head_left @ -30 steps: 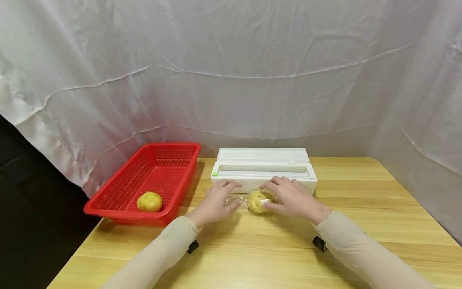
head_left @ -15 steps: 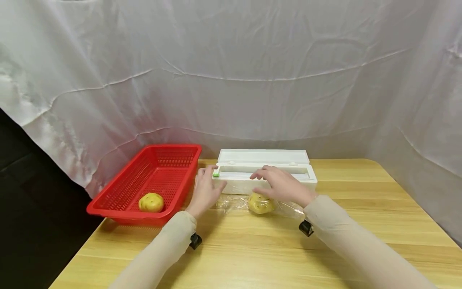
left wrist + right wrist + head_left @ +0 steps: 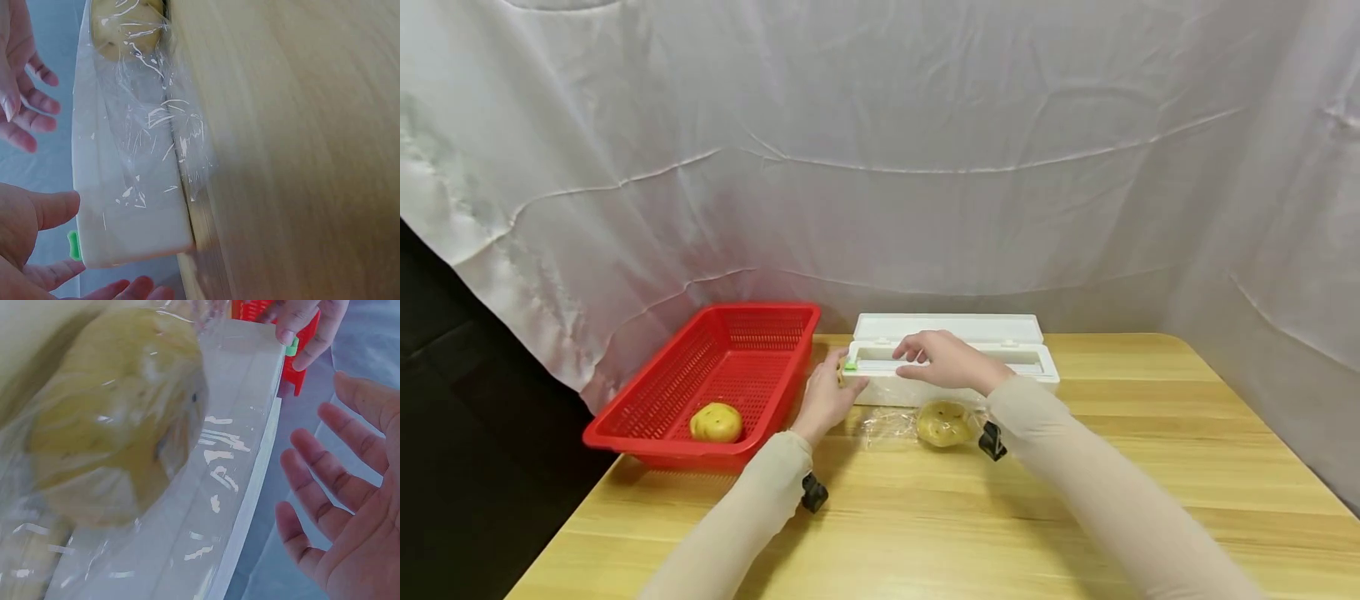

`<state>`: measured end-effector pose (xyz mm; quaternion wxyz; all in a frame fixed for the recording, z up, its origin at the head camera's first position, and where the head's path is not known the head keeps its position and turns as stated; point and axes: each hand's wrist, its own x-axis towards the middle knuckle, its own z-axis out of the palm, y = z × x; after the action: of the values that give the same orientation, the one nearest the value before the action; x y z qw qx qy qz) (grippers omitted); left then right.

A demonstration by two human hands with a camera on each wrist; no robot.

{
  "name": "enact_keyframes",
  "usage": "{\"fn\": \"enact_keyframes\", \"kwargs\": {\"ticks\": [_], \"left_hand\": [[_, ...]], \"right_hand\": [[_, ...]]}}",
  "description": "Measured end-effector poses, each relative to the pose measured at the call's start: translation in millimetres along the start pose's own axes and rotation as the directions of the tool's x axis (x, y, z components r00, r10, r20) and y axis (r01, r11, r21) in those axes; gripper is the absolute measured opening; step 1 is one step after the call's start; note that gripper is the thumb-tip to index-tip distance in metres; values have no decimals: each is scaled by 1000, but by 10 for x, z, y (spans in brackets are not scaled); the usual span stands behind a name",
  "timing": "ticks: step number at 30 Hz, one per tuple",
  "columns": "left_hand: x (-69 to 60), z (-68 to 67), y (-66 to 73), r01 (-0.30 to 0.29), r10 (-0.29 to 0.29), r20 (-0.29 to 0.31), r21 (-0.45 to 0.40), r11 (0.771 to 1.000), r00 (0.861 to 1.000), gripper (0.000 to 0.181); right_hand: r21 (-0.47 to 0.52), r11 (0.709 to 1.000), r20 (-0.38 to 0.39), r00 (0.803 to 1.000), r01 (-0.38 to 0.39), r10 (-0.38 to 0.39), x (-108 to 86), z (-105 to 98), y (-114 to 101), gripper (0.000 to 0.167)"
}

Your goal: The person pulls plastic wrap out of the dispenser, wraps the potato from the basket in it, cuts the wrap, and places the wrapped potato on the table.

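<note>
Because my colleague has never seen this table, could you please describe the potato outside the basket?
On the wooden table stands a long white box, lid open. The potato lies just in front of it, on its near side, covered by clear film. The other potato sits in the red basket; this one has film spreading loosely beside it.

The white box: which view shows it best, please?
The head view shows the white box almost whole, with its open lid, though the right hand hides part. The left wrist view shows one stretch and one end, film across it; the right wrist view, a stretch partly behind the wrapped potato.
</note>
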<state>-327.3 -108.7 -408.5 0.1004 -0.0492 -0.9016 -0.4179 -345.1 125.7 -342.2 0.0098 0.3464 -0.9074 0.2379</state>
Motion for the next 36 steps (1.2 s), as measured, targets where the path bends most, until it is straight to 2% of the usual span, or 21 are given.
{"fn": "enact_keyframes", "kwargs": {"ticks": [3,7,20,24,30,36], "left_hand": [[20,1,-21,21,-21,7,2,1000,1000,61],[37,9,-53,20,-20,15,22,1000,1000,57],[76,2,-88,-35,36,-3,84,996,999,53],[87,5,-110,-37,39,-15,80,996,999,53],[83,2,-122,-30,31,-21,52,998,999,52],[80,4,-145,-22,23,-32,37,999,999,51]], "right_hand": [[49,999,34,999,-19,18,101,22,-10,31],[71,997,57,998,-39,35,229,59,-18,31],[-26,996,130,988,-82,84,528,9,-156,31],[-30,996,138,986,-86,90,598,18,-208,28],[-46,994,148,983,-102,108,693,160,-252,24],[-72,993,108,989,-94,101,770,303,-303,17]]}}
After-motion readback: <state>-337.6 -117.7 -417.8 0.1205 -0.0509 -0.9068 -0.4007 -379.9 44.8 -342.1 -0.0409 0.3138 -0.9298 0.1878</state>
